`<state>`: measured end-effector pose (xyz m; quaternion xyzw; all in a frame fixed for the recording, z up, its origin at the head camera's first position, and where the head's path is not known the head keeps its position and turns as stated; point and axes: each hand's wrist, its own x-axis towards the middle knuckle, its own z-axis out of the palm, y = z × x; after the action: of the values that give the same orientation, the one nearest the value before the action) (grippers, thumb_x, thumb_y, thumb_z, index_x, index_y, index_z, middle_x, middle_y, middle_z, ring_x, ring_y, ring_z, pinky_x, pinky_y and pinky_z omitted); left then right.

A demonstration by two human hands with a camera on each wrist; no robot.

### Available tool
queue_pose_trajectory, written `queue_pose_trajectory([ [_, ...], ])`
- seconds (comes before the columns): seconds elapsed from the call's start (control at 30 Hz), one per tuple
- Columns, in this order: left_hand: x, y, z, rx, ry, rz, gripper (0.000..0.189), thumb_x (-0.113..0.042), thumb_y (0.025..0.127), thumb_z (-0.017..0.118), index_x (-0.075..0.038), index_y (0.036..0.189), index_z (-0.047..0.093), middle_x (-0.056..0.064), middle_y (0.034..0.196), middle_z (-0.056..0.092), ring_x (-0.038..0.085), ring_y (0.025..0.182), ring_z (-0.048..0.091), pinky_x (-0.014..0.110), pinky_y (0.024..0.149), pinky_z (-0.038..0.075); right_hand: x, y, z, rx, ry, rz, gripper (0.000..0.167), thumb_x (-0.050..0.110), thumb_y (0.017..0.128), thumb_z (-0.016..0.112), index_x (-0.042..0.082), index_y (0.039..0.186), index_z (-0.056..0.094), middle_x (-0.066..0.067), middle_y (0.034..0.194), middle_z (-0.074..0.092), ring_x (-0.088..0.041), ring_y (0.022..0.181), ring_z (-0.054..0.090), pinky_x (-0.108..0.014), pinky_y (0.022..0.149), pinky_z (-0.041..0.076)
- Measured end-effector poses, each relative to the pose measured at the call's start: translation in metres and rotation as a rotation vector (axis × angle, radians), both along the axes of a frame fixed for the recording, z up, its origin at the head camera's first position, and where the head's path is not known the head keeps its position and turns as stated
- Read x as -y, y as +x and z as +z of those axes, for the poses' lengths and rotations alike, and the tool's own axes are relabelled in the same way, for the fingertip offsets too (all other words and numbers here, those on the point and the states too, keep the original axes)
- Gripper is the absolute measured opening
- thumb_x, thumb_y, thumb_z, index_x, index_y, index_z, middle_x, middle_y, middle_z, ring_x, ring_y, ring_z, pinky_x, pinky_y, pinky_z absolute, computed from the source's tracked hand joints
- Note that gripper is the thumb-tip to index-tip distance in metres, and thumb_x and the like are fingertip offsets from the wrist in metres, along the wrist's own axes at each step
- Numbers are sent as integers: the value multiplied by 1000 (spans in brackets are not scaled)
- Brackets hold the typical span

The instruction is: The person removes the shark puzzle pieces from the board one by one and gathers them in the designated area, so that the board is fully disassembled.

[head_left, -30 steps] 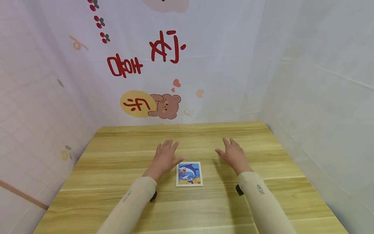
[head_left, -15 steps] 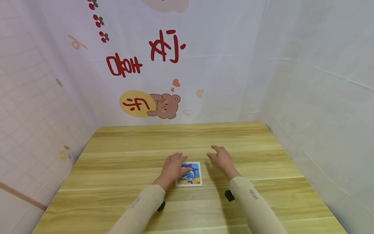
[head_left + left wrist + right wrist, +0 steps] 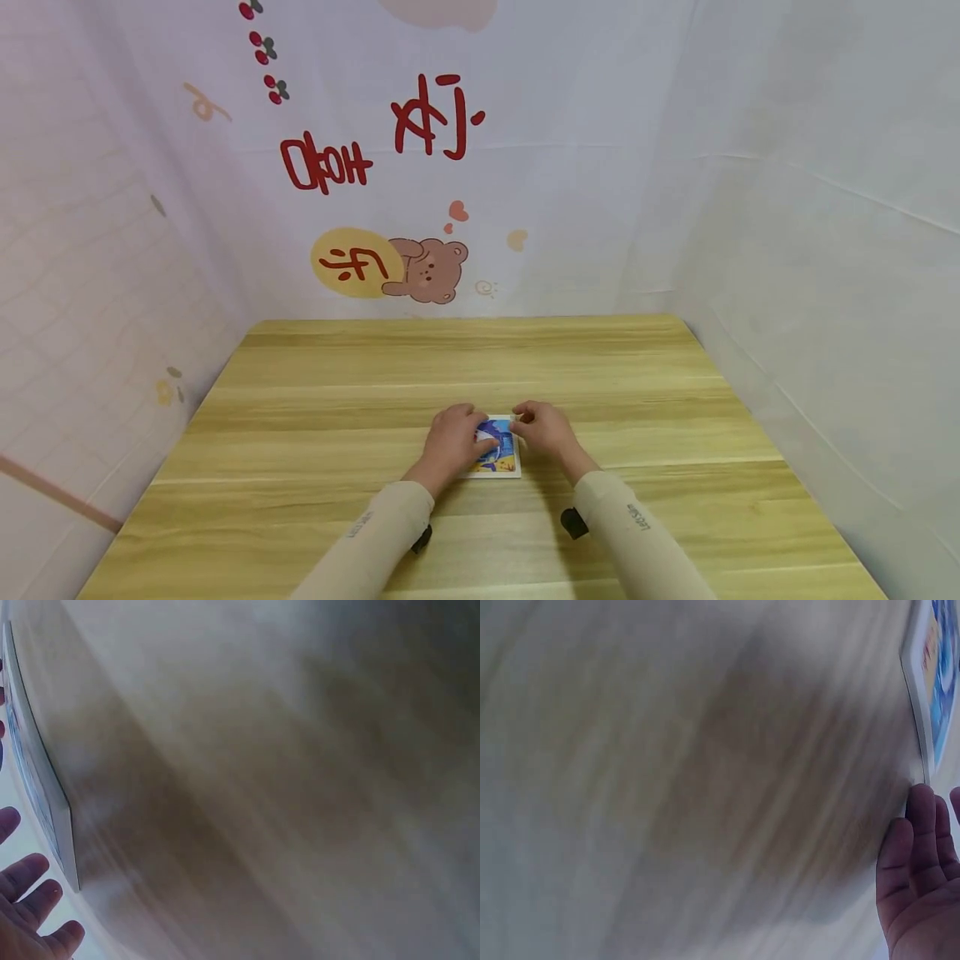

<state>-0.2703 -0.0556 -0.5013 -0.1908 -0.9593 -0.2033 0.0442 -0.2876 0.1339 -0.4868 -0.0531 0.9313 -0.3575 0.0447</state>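
The left grip [image 3: 452, 435], loosely spread, covers the left part of the picture board [image 3: 504, 456]; the right grip [image 3: 547, 429], likewise slack, sits at its far right corner, though contact is hard to judge. It lies flat on the worktop [image 3: 360, 367] between both, perhaps flanked so opposite edges are within reach.
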Motion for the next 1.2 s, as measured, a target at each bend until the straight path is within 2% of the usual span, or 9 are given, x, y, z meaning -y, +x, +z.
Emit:
queue_pose_trajectory([
  [0.33,-4,0,-3,1,-25,-7,43,-39,89,73,-8,119,70,16,127,60,35,123,53,52,103,40,6,2,-7,49,-16,-11,28,19,88,76,5,112,71,-8,103,67,-25,97,61,-45,86,51],
  [0.5,-4,-1,-5,6,-44,-5,44,-41,91,72,-8,120,70,17,130,59,36,124,53,52,102,41,5,1,-10,11,11,4,28,18,85,79,5,108,72,-7,98,66,-23,92,60,-45,85,50],
  [0.7,-5,-4,-7,-15,-68,-8,43,-42,91,71,-9,119,71,17,129,60,35,123,54,51,100,43,4,-1,-13,-33,60,22,28,18,83,80,6,108,75,-3,91,65,-19,83,57,-41,79,50],
  [0.9,-4,-4,-7,-8,-33,-16,42,-38,91,71,-7,119,71,18,129,60,36,123,53,51,103,41,8,0,-9,-29,71,20,28,17,84,79,5,109,76,-3,91,67,-18,82,58,-40,76,50],
  [1.03,-3,-3,-9,-12,-14,-27,41,-37,92,72,-6,119,71,19,129,59,36,124,53,50,104,40,10,2,-9,-14,34,-4,28,14,83,80,4,108,76,-2,90,67,-17,81,58,-39,77,50],
  [1.2,-3,-1,-10,-32,-20,-44,40,-37,92,71,-6,117,71,19,128,60,36,122,54,49,104,41,8,3,-12,36,-103,-54,29,8,81,79,1,109,75,-5,95,70,-19,88,62,-40,81,51],
])
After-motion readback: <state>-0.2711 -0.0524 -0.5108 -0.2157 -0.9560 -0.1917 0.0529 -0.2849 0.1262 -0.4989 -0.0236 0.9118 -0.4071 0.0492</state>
